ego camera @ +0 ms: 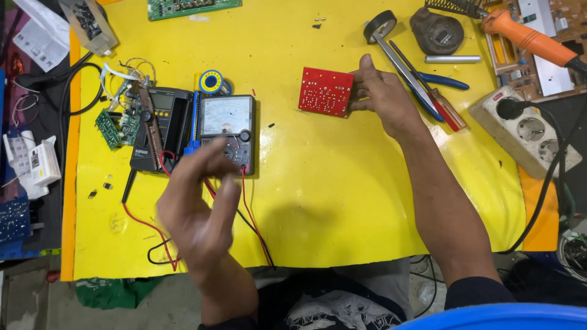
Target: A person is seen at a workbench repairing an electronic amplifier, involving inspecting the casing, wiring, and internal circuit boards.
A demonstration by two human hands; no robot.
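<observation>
Right hand: the right hand (pixel 382 91) grips a red circuit board (pixel 326 91) by its right edge, holding it on the yellow mat (pixel 342 183)
Left hand: the left hand (pixel 199 205) hovers blurred, fingers loosely curled, holding nothing; an analog multimeter (pixel 229 129) lies just beyond it
Beyond the right hand: pliers (pixel 428 88); a soldering iron (pixel 529 38)

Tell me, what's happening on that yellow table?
A person sits at a yellow table covered with electronics parts. Their right hand holds a small red circuit board by its edge, flat on the table. Their left hand hovers, blurred, holding nothing, just in front of a needle-dial meter with red and black wires. Pliers and an orange soldering iron lie at the right.
</observation>
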